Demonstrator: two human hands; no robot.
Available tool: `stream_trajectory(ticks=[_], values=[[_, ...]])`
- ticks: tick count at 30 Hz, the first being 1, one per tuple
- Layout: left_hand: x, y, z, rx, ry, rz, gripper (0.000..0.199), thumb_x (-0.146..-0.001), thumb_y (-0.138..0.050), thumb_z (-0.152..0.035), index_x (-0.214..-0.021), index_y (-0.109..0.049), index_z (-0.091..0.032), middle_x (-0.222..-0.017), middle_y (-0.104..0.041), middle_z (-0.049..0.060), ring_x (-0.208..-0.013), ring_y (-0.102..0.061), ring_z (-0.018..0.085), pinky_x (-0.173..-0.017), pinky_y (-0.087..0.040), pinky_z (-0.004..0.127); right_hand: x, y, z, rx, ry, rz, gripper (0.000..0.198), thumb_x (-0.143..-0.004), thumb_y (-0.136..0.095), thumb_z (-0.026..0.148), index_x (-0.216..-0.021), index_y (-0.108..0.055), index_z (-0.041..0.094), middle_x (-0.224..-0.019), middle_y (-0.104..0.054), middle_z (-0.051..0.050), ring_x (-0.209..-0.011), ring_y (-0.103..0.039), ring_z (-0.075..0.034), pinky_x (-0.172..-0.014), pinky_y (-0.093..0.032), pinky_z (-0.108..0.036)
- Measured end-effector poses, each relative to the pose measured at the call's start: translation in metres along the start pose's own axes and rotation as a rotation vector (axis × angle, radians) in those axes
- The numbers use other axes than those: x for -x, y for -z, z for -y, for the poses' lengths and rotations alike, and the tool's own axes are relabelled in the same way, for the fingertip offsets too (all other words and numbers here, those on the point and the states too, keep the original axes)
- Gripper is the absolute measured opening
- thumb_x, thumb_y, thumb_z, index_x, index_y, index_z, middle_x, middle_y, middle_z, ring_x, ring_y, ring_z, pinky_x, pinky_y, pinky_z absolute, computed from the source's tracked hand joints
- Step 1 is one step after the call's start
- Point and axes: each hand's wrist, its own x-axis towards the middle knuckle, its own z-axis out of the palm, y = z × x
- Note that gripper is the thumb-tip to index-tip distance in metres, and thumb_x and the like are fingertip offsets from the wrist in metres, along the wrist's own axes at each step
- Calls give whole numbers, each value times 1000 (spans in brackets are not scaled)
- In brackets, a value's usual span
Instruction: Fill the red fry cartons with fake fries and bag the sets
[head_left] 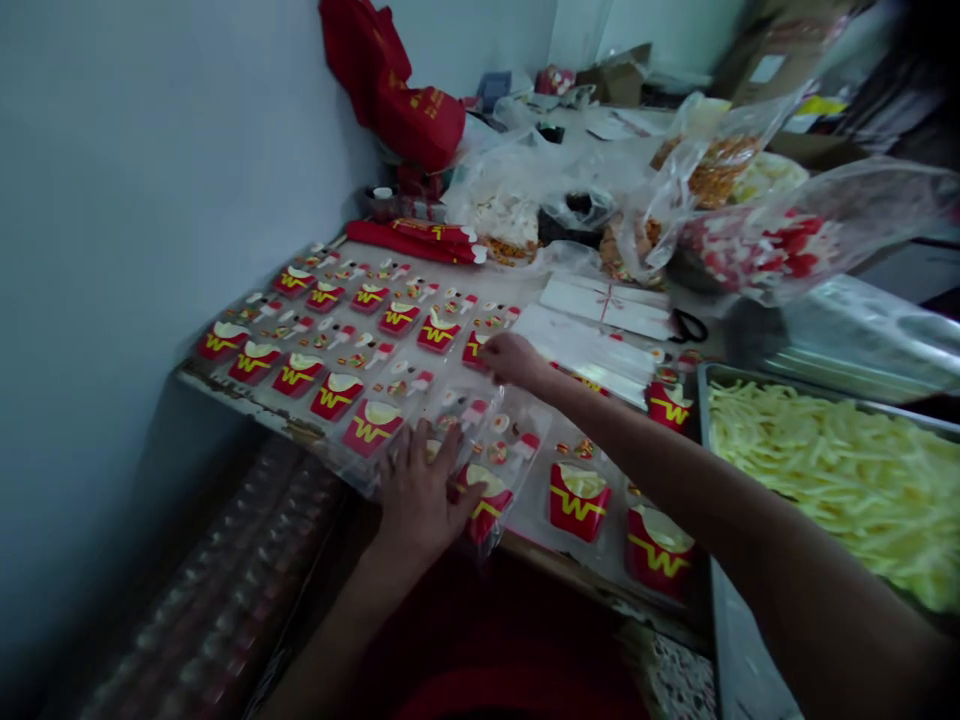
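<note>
My left hand (pixel 421 492) lies with its fingers spread on clear plastic packaging (pixel 517 435) at the table's front edge. Its thumb touches a red toy french-fry carton (pixel 489 513) with a yellow W, seen through the plastic. Farther back, my right hand (pixel 516 358) is closed above the table, beside another red carton (pixel 472 350). Whatever its fingers may hold is hidden. Rows of similar cartons (pixel 335 396) with small food-shaped pieces (pixel 364 350) cover the table on the left. Two more cartons (pixel 579 500) stand near the front edge, under my right forearm.
A metal tray (pixel 705 430) of pale yellow strips (pixel 840 470) sits at the right. White cards (pixel 600 300), some tied with string, lie behind my right forearm. Bags of small pieces (pixel 772 245) fill the back. Red cloth (pixel 420 120) hangs by the wall.
</note>
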Motion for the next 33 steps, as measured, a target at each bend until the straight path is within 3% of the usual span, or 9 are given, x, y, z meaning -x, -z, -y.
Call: stream_trajectory(ticks=[3,5,10,13,19,24,27,30,33], values=[[-6,1,-7,-89,50,0,77,-89,-56,-59,-154,-39,-23,-159,-32,26,-146,-30,47,-109,-31,69,37,30,-9,369,266,-285,19,-90,-60,25,-102,-74,19,-104,-74,-7,-90,-64,-19,-80,-44,-28],[-9,5,-15,-112,10,-18,80,-88,-58,-59,-155,-37,-20,-162,-26,25,-149,-24,47,-111,-28,68,72,60,-25,578,326,-366,22,-91,-58,29,-100,-76,20,-98,-75,-7,-86,-65,-19,-77,-43,-29],[-21,-8,-40,-73,-306,69,89,-80,-60,-72,-154,-39,-27,-167,-19,15,-154,-11,43,-117,-15,70,160,130,-79,598,132,-404,25,-88,-62,36,-94,-78,18,-78,-74,-4,-69,-64,-18,-66,-41,-28],[-28,-20,-49,-119,-244,67,90,-81,-60,-72,-152,-43,-19,-163,-26,21,-152,-14,45,-115,-11,74,197,148,-105,541,48,-314,28,-87,-63,41,-94,-78,19,-74,-73,-3,-66,-63,-18,-62,-40,-28],[-54,9,-85,-148,-332,11,61,-78,-74,-56,-131,-65,-27,-156,-43,16,-149,-25,45,-115,-19,70,203,170,-124,756,39,-494,25,-88,-60,35,-101,-77,21,-89,-75,-7,-76,-66,-22,-67,-40,-30],[-174,27,-152,11,-586,-102,25,-90,-64,-33,-109,-73,-19,-113,-69,14,-117,-58,31,-105,-40,46,189,197,-115,836,59,-542,25,-91,-59,39,-101,-77,24,-82,-74,-5,-73,-64,-21,-62,-35,-29],[-266,0,-194,97,-742,56,41,-75,-80,-37,-110,-72,-17,-116,-68,12,-111,-60,27,-95,-44,33,202,201,-113,797,36,-483,23,-91,-60,37,-98,-77,24,-79,-73,-4,-69,-64,-20,-61,-35,-28],[-329,-37,-222,87,-698,257,66,-53,-91,-45,-110,-72,-18,-108,-70,8,-98,-62,22,-81,-44,25,225,190,-116,682,47,-400,20,-91,-61,32,-99,-77,24,-82,-74,-3,-69,-65,-18,-63,-38,-28],[-356,-60,-230,119,-663,322,46,-55,-90,-43,-91,-75,-18,-80,-70,1,-76,-60,17,-67,-39,23,241,166,-115,460,136,-252,19,-93,-61,32,-101,-77,25,-86,-75,-2,-71,-65,-16,-65,-43,-27]])
